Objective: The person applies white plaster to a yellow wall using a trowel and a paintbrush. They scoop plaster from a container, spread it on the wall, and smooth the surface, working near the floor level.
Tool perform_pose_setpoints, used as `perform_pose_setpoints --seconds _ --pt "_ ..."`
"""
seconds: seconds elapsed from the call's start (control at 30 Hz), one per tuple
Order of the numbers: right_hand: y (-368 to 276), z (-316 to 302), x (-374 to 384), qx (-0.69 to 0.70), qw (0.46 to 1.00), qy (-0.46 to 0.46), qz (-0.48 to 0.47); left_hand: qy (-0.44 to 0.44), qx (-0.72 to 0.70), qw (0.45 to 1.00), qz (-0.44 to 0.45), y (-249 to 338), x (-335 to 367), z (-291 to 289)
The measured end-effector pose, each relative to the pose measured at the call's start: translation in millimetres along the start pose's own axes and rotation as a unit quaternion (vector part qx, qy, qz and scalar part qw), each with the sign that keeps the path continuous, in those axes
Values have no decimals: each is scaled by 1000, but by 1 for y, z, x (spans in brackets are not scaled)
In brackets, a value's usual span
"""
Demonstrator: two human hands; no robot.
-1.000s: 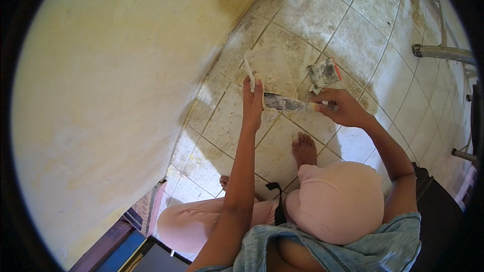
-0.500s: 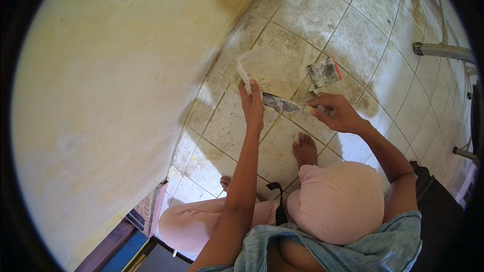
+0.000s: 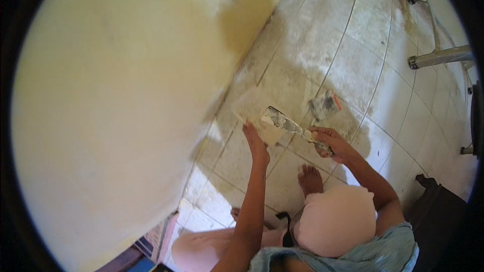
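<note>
A putty knife [image 3: 287, 122] smeared with pale, grey-white paste is in my right hand [image 3: 334, 145], its fingers wrapped round the handle. Its blade points left, just beyond the fingertips of my left hand [image 3: 257, 144]. That left hand pinches the edge of a thin, whitish, see-through sheet [image 3: 254, 102], blurred against the tiles; its exact kind I cannot make out. Past the knife, on the floor, lies a square flat piece [image 3: 325, 107], stained dark grey, with a red edge.
A yellowish wall [image 3: 126, 95] rises along the left side. Dusty, stained floor tiles [image 3: 348, 65] run along its base. Metal furniture legs [image 3: 438, 58] stand at the far right, and a dark object [image 3: 436, 211] is at the lower right. My bare foot [image 3: 310, 179] is near the knife.
The whole view has shifted, so floor and hands sit lower. The knife blade has turned, showing more pale paste, and tilts up past my left fingertips. Both hands keep their holds.
</note>
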State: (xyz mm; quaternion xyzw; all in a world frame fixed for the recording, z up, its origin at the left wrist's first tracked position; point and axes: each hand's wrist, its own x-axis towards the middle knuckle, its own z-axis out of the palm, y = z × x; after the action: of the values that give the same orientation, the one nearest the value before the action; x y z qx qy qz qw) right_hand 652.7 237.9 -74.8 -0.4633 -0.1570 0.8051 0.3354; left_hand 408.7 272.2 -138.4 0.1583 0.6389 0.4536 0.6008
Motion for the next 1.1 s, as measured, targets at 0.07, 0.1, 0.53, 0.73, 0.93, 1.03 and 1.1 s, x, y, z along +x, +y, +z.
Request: perform_pose_setpoints --seconds 0.07,0.1,0.53,0.73,0.93,1.03,1.1 --pt "-11 8 7 29 997 -20 -75 -27 -4 1000 -14 -4 4 -7" --pt "-19 13 17 33 993 -30 -110 -13 6 1000 -27 -7 5 -11" --pt "-80 143 221 76 897 63 -431 -26 148 981 -121 -30 -36 -57" --pt "-82 197 243 29 857 155 -490 -9 236 962 -138 -19 -65 -62" --pt "-90 228 244 9 836 174 -520 -42 277 955 -96 25 -98 -82" --pt "-94 233 245 9 831 184 -524 -27 284 954 -95 36 -108 -90" --pt "-95 234 247 -7 842 189 -506 -15 282 952 -121 35 -110 -94"
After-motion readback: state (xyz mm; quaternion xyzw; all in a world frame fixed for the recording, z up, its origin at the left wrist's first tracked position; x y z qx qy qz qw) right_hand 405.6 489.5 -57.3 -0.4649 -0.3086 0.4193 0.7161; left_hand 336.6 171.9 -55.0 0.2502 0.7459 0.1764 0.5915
